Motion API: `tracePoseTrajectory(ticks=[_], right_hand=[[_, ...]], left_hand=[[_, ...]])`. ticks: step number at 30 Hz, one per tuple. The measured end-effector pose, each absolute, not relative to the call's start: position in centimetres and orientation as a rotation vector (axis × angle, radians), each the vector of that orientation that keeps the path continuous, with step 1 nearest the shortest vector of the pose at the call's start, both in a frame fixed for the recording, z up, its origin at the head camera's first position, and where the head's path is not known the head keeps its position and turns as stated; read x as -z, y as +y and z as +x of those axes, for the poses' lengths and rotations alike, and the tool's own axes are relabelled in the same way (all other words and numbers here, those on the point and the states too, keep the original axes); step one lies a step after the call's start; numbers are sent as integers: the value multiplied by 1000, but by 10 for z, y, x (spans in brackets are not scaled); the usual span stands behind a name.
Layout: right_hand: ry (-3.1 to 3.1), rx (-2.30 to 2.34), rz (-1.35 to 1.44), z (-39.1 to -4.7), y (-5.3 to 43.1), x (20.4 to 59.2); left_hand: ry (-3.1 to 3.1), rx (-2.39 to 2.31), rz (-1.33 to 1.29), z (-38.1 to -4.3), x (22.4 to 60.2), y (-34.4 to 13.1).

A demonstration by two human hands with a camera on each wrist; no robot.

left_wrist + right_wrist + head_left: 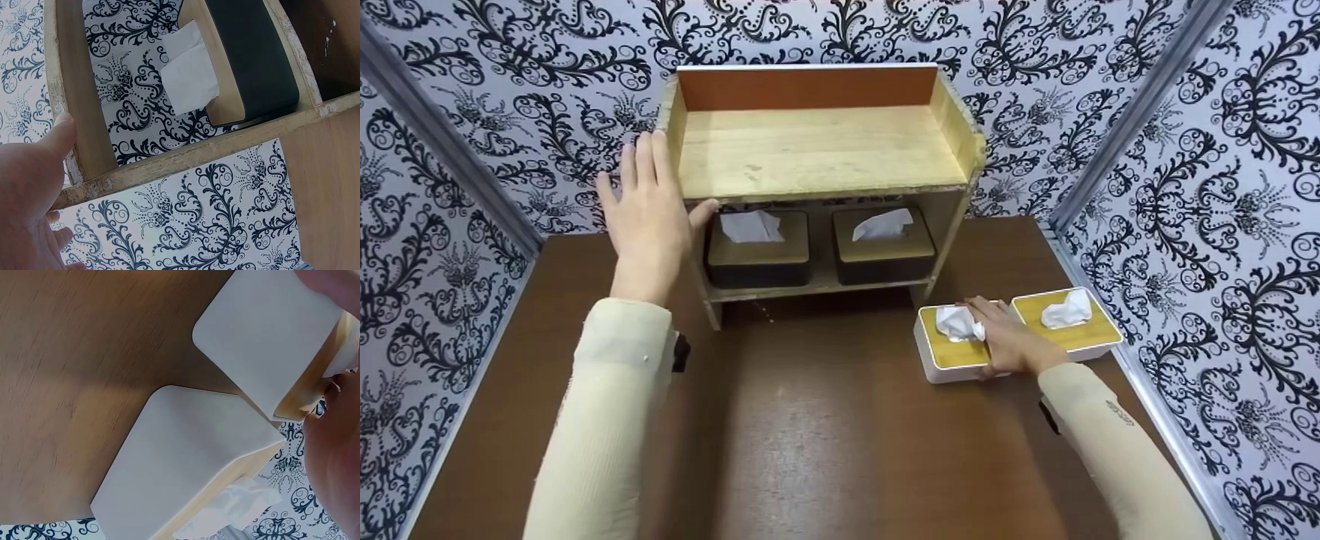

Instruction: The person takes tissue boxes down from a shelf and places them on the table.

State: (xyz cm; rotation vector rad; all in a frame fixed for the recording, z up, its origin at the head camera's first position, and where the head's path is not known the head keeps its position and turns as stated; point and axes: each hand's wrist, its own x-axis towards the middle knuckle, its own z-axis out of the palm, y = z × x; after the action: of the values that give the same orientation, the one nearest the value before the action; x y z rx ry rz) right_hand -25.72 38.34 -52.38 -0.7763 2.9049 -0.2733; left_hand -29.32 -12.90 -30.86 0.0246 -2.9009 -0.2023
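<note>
Right fingers (988, 308) curled round white tissue box (960, 354) | top-up, long axis unclear | left fingers (644, 165) straight, thumb touching shelf (825, 150)

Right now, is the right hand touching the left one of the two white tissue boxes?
Touching. The head view shows the right hand spanning the left white tissue box, fingers at its far edge, thumb at its near edge.

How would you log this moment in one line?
Left hand: touching shelf unit | right hand: gripping white tissue box | second white box: beside it | dark boxes: on lower shelf
</note>
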Motion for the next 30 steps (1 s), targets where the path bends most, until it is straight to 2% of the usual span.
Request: tracePoseTrajectory(ticks=[5,16,30], right_hand=[[2858,225,-666,-255,381,519],[2865,312,-616,-251,382,503],[2945,375,-686,-251,370,469]], left_hand=[[-2892,212,20,-294,309,-129],[-2882,223,21,-294,308,-128],[-2895,198,19,-293,308,-129]])
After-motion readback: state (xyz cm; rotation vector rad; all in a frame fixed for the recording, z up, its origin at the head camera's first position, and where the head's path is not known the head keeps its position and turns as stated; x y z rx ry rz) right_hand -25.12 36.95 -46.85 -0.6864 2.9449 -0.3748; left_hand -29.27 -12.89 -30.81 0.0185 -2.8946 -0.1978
